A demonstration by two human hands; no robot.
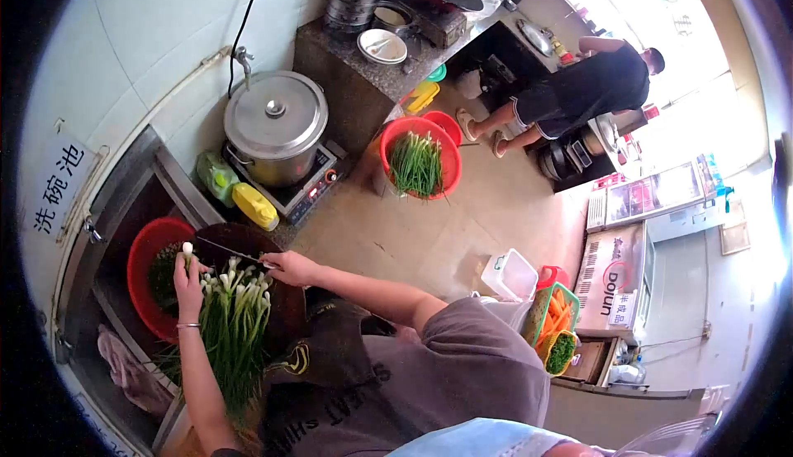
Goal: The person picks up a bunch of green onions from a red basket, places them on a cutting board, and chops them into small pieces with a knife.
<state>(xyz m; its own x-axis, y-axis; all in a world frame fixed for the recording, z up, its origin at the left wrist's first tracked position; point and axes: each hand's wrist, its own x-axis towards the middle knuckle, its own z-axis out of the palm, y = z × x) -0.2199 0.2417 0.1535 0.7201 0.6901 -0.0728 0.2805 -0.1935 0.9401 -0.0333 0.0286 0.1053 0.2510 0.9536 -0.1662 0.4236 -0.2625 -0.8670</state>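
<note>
My left hand, with a band on the wrist, is closed around scallion stalks; one white bulb pokes up past the fingers. My right hand grips the handle of a knife, its thin blade pointing toward the left hand over a dark round chopping board. A large bunch of scallions, white bulbs toward the knife, lies on the board between my arms. Beside the left hand, a red basin in the sink holds cut greens.
A lidded steel pot stands on an induction cooker, near a yellow bottle or bag. On the floor side, a red basin holds more scallions. Carrots sit in a basket behind me. Another person stands at the far counter.
</note>
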